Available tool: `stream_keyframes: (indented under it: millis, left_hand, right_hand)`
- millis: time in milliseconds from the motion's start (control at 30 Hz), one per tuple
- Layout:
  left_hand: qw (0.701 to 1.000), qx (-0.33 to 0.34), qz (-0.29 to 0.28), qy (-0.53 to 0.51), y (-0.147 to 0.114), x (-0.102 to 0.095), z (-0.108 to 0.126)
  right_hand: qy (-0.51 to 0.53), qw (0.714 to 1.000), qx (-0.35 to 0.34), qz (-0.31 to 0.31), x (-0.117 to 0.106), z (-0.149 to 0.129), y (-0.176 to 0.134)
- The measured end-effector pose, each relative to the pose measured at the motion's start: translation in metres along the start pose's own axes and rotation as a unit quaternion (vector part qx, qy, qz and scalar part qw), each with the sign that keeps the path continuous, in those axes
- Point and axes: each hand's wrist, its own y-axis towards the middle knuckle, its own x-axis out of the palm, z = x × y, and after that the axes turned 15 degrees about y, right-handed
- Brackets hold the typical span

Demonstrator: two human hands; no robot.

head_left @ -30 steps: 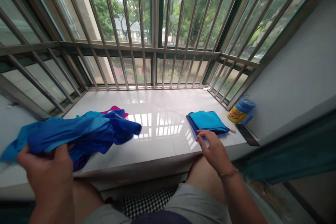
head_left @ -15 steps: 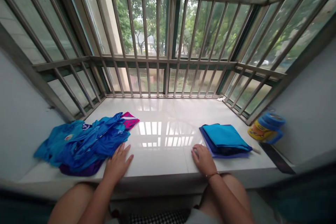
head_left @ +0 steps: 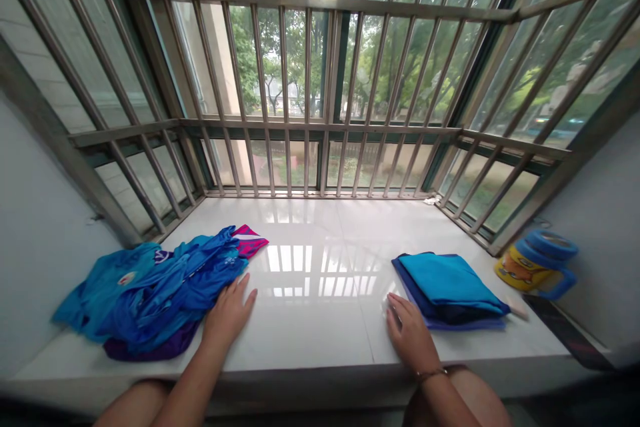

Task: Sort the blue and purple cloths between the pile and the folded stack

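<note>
The crumpled heap (head_left: 165, 293) lies well left of the folded clothes (head_left: 450, 280) on the ledge (head_left: 310, 340), presumably so the two don't mix. Your left hand (head_left: 230, 310) rests slack at the heap's edge nearest them; your right hand (head_left: 410, 333) curls loosely just left of them, perhaps for support. Neither visibly grips anything.

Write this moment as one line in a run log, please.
left hand: spread, at edge of crumpled clothes | right hand: fingers curled, beside folded clothes | mug: right end of window ledge
</note>
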Motion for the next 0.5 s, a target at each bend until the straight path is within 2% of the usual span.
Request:
stream_keyframes:
  millis: [267,500]
  left_hand:
    - [1.000,0.001,-0.008,0.012,-0.004,-0.011,0.003]
    - [1.000,0.008,0.003,0.014,-0.004,-0.009,0.003]
  right_hand:
    - [0.000,1.000,0.026,-0.008,0.000,0.002,0.002]
    - [0.004,1.000,0.027,-0.004,-0.001,-0.002,0.004]
